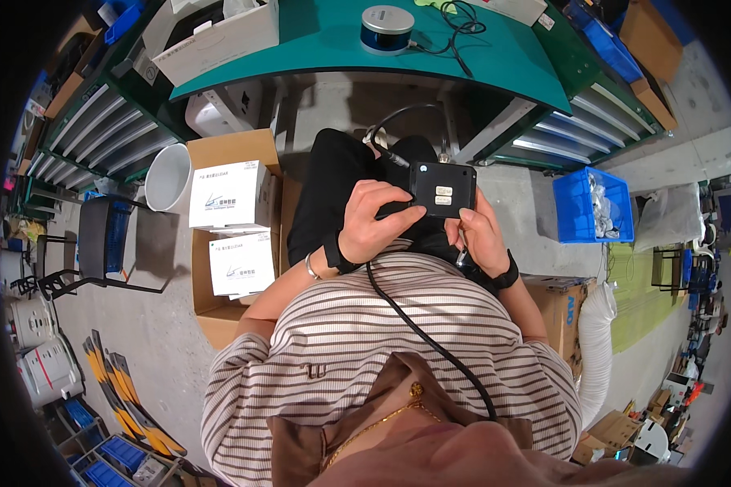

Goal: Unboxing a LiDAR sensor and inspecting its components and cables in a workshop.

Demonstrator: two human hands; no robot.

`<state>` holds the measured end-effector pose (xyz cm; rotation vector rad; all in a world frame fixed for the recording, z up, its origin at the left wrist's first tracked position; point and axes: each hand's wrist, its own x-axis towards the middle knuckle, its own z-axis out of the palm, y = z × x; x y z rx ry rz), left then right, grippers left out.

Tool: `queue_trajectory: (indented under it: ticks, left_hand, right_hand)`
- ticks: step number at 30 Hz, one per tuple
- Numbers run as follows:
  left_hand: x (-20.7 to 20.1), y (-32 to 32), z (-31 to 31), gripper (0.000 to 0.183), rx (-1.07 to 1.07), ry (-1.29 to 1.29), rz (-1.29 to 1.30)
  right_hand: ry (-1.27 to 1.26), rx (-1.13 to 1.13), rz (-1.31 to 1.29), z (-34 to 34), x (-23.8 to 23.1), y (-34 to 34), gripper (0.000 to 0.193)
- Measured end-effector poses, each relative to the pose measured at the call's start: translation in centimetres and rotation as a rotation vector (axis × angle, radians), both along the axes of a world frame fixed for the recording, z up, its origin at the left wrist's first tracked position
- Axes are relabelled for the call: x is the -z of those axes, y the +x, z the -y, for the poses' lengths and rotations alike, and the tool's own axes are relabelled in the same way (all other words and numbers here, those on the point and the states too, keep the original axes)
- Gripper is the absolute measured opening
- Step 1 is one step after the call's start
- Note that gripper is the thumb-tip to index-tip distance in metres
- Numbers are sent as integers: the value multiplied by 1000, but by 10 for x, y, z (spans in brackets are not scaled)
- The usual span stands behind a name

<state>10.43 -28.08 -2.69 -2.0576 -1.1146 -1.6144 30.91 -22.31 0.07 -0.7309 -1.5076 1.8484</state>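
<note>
Above my lap I hold a small black box-shaped device [442, 180] with two pale labels on its upper face. My left hand [374, 223] grips its left side, fingers and thumb closed at the edge. My right hand [483, 239] is closed around the lower right corner, its thumb at the near edge. A black cable [430, 337] runs over my striped shirt toward the device; its end is hidden by my left hand. Beyond the device, another dark cable [418, 107] loops near my knees, with a metal connector [399, 160] beside the box's upper left corner.
Ahead, a green-topped workbench [325, 49] carries a round silver-and-black device [387, 31] with a cable and an open white box [219, 40]. Left, a cardboard box [211, 321] holds white cartons [229, 195] near a white bin [169, 178]. A blue crate [573, 213] stands right.
</note>
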Motion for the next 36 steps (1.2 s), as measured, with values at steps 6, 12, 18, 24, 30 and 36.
queue_trajectory:
  ticks: [6,12,18,24,30,36]
  left_hand:
    - [-3,-2,3,53,120,-261,159]
    - [-16,-7,5,46,500,-955,694]
    - [-22,-6,4,43,661,-1080,729]
    - [-22,-14,2,48,746,-1016,917]
    - [-29,-15,4,47,786,-1025,944]
    - [-31,-15,7,48,783,-1021,922]
  right_hand:
    - [0,-43,-7,-4,2,4,50]
    - [30,-69,44,0,-2,3,51]
    - [108,-82,124,2,-1,3,61]
    - [1054,109,343,-10,-24,6,78]
    - [1361,166,357,-9,-29,6,46]
    - [1496,157,279,-7,-31,2,38]
